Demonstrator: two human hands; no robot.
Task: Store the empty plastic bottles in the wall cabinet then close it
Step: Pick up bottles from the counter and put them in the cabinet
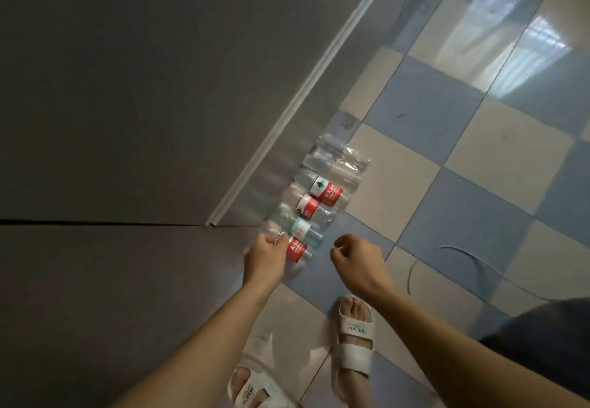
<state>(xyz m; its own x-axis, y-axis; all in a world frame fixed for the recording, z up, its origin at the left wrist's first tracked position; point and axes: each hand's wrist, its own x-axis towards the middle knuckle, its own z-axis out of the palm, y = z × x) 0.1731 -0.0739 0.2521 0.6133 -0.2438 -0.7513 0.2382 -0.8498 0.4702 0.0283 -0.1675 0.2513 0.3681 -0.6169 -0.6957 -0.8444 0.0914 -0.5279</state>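
Cabinet doors (111, 120) fill the left side, grey and shut, so no place to store is open yet. Left hand (266, 256) reaches down to the nearest bottle (297, 249), red-labelled, and its fingers seem to curl on the bottle's end, but I cannot tell the grip for sure. Other bottles (322, 190) lie in a row on the tiled floor (447, 168), touching each other. Right hand (357, 259) hangs as a fist, holding nothing. In my judgement, light empty bottles can roll away if one is pulled carelessly.
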